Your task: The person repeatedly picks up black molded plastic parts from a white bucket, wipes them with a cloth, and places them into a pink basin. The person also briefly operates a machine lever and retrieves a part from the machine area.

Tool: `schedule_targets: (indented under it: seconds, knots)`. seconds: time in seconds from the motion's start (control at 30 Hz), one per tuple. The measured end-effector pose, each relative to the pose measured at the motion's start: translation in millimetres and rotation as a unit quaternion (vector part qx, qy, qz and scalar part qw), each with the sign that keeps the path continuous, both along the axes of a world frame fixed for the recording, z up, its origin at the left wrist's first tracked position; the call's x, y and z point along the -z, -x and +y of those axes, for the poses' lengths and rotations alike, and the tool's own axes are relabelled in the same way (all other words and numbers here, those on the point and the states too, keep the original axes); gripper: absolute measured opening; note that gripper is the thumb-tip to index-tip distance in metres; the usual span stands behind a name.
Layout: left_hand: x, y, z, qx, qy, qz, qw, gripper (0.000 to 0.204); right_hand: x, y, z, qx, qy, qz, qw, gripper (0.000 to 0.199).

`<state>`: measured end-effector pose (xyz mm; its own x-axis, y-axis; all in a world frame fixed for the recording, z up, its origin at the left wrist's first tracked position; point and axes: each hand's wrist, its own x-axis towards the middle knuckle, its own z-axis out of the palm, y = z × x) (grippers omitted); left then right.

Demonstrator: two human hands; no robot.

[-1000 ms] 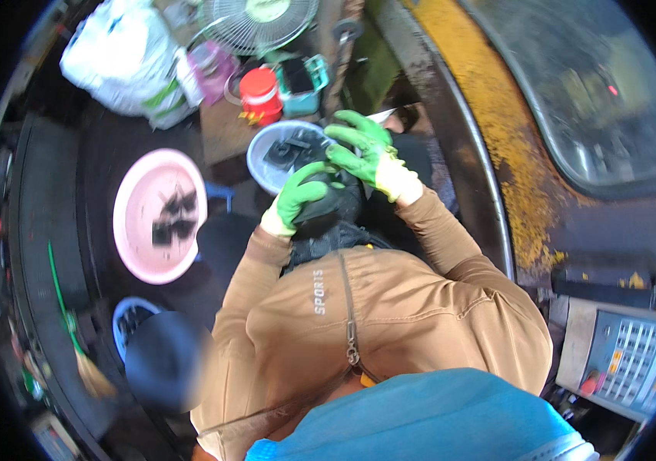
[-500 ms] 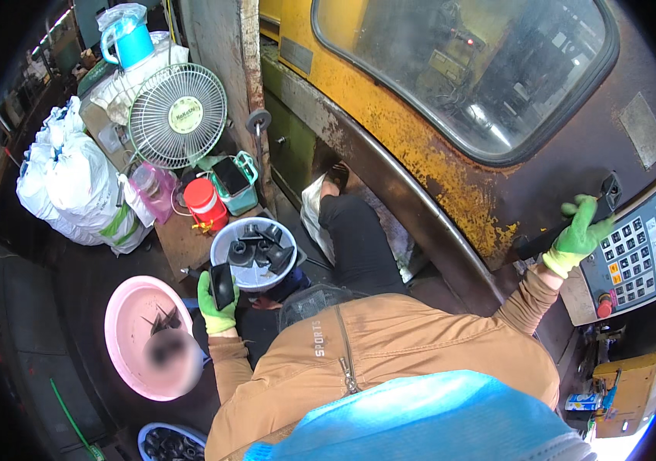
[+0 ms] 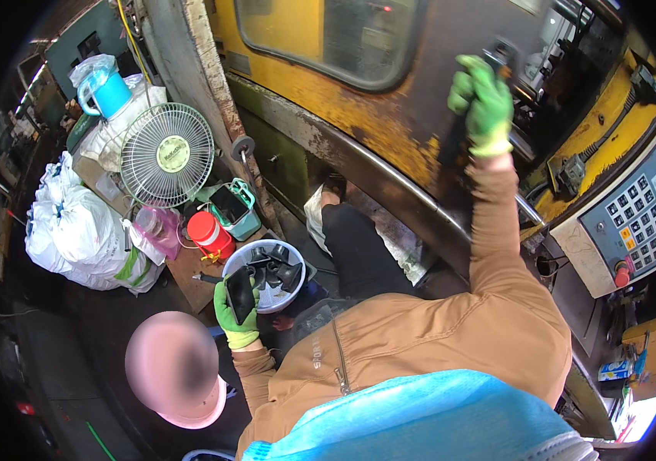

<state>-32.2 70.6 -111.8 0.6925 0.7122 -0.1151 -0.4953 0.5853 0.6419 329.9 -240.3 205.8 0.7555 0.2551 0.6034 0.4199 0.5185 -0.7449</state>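
Note:
My left hand [image 3: 240, 323], in a green glove, is closed around a smooth black moulded part [image 3: 242, 295] beside a white-blue basin [image 3: 228, 269]. Several similar black parts [image 3: 274, 270] lie in that basin. My right hand [image 3: 485, 107], also gloved in green, is raised with its fingers stretched, against the dark handle [image 3: 501, 55] of the yellow and brown machine door [image 3: 389, 115]. I cannot make out whether any finger hooks the handle. To the door's right, an opening shows metal rods [image 3: 528, 92] inside the machine.
A pink basin [image 3: 203, 416], partly blurred, stands at the lower left. Beyond the white-blue basin are a red jug [image 3: 209, 233], a green basket [image 3: 243, 215], a fan [image 3: 168, 154] and white bags [image 3: 86, 238]. The control panel [image 3: 635, 211] juts out at right.
The door has slid left, baring the machine's inside, and my right hand has moved with its handle. My left hand still holds the black part. The view has turned right.

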Motion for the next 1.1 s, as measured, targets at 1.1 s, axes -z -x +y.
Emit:
schedule_targets:
  seconds: [1.1]
  knots:
    - [-40.2, -56.4, -14.9, 0.033, 0.109, -0.005, 0.994, 0.042, -10.6, -543.3, -95.5, 0.500, 0.146, -0.025, 0.853, 0.061]
